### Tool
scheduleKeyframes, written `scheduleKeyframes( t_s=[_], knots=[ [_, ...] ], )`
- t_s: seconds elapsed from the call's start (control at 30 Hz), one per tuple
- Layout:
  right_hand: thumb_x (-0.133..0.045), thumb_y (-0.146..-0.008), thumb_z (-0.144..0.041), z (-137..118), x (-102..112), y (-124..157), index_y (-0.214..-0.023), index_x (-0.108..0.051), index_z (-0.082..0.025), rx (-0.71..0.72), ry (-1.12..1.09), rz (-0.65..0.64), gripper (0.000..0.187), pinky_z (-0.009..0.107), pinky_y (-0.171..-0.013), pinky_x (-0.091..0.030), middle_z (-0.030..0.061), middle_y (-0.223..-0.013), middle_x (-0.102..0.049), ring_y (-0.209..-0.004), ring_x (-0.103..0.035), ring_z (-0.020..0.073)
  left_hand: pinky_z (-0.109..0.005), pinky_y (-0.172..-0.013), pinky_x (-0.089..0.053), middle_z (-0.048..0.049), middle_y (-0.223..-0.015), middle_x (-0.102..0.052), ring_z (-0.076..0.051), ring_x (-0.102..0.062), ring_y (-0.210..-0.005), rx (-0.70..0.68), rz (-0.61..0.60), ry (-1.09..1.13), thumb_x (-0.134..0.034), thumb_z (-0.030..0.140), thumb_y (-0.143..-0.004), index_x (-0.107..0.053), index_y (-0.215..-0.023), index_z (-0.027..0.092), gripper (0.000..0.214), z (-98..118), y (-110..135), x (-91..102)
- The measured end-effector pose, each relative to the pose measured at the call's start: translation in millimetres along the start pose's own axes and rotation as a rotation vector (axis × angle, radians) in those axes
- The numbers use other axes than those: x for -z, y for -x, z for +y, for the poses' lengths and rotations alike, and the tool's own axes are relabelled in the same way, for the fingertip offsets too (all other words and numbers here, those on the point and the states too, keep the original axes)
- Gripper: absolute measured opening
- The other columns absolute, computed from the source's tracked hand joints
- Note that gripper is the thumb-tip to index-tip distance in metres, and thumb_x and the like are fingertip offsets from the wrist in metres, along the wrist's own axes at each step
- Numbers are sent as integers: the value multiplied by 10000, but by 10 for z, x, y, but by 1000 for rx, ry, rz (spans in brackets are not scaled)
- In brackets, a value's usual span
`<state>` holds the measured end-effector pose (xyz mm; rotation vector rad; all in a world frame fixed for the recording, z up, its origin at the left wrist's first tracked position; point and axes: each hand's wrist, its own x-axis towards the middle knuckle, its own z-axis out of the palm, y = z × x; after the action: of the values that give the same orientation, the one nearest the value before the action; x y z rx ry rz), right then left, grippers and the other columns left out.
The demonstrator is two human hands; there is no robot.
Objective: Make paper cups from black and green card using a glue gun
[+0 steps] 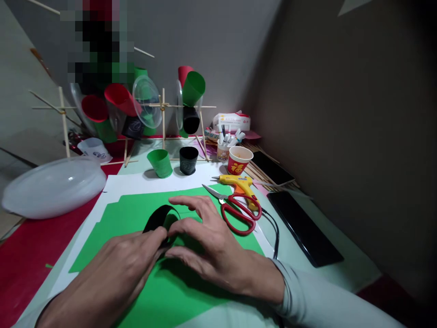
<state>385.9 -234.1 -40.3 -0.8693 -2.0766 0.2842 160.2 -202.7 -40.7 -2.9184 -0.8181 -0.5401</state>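
My left hand (126, 255) pinches a piece of black paper (157, 217) bent round into a curved, cup-like shape. Its lower part is hidden behind the fingers. Close against the paper's right side is my right hand (205, 237), fingers spread and bent; whether a fingertip touches the paper I cannot tell. Both hands are over a large green sheet (126, 212). Just beyond my right hand lie red-handled scissors (239, 214) and a yellow glue gun (241, 182). A green paper cup (160, 163) and a black paper cup (189, 160) stand past the sheet.
A wooden-stick frame (164, 120) carries clear discs and coloured cups at the back. On the left rests a translucent plastic lid (54, 187). A red-and-white cup (240, 160), a pen holder (223, 150) and a black phone (303, 228) occupy the right, beside the wall.
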Motion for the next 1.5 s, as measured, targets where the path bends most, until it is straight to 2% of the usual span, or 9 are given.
scheduleKeyframes(
  t_s=[0.23, 0.4, 0.7, 1.0, 1.1, 1.2, 1.33, 1.43, 1.5],
  knots=[
    [-680, -1022, -291, 3, -38, 6, -1054, -668, -195, 9, -5, 8, 102, 437, -1088, -480, 174, -1395, -643, -1297, -578, 241, -313, -784, -578, -4, -1015, -797, -223, -776, -972, 205, -199, 182, -371, 347, -1076, -668, -1172, 306, 314, -31, 147, -82],
    [-631, -1044, -264, 19, -53, 14, -1021, -684, -189, 21, 15, 10, 95, 460, -1039, -490, 169, -1387, -649, -1278, -590, 268, -334, -812, -548, -16, -1029, -786, -241, -758, -1019, 258, -202, 308, -358, 397, -1066, -686, -1122, 297, 347, -25, 86, -64],
    [-683, -1009, -247, -8, -36, -1, -1033, -688, -192, -11, 24, 2, 60, 451, -1061, -473, 160, -1398, -646, -1266, -586, 261, -441, -876, -460, -29, -1017, -757, -275, -711, -962, 401, -374, 446, -363, 385, -1017, -665, -947, 312, 318, -24, 30, 2],
    [-645, -982, -164, -11, -58, 2, -1008, -728, -186, 13, 17, 29, 89, 437, -1040, -464, 153, -1373, -662, -1245, -607, 253, -399, -808, -515, -1, -977, -753, -244, -733, -903, 292, -295, 343, -386, 235, -1012, -658, -985, 305, 282, -54, 42, -62],
    [-655, -954, -149, 9, -32, -14, -967, -722, -193, -43, -13, 62, 81, 457, -1078, -443, 142, -1346, -672, -1256, -611, 252, -331, -780, -564, -3, -1067, -790, -223, -775, -951, 156, -95, 253, -359, 292, -1061, -655, -1142, 302, 307, -37, -9, -57],
    [-694, -939, -158, 73, -2, -42, -924, -714, -210, -153, -68, 118, 57, 450, -1082, -450, 123, -1323, -680, -1265, -615, 241, -248, -1049, -507, 9, -1423, -711, -191, -711, -1237, 83, 143, 199, -478, 328, -1057, -489, -1476, 353, 420, -15, -8, -85],
    [-750, -883, -140, 193, 52, -79, -841, -703, -213, -313, -142, 188, 97, 417, -1071, -468, 103, -1309, -676, -1242, -625, 226, -317, -1115, -485, 61, -1438, -699, -214, -719, -1213, 350, 307, 265, -601, 370, -1004, -497, -1480, 451, 495, -38, -4, -101],
    [-749, -866, -139, 249, 86, -97, -811, -693, -213, -391, -176, 227, 108, 412, -1073, -461, 90, -1301, -687, -1242, -626, 228, -292, -800, -587, 25, -1141, -804, -205, -764, -866, 646, 336, 428, -652, 559, -921, -706, -1219, 396, 345, -95, -78, -132],
    [-743, -859, -145, 258, 95, -103, -806, -689, -218, -411, -191, 257, 105, 416, -1075, -458, 80, -1286, -699, -1236, -629, 229, -270, -563, -545, 9, -816, -770, -176, -681, -584, 798, 262, 667, -689, 661, -828, -729, -1076, 309, 433, -126, -138, -203]
  ],
)
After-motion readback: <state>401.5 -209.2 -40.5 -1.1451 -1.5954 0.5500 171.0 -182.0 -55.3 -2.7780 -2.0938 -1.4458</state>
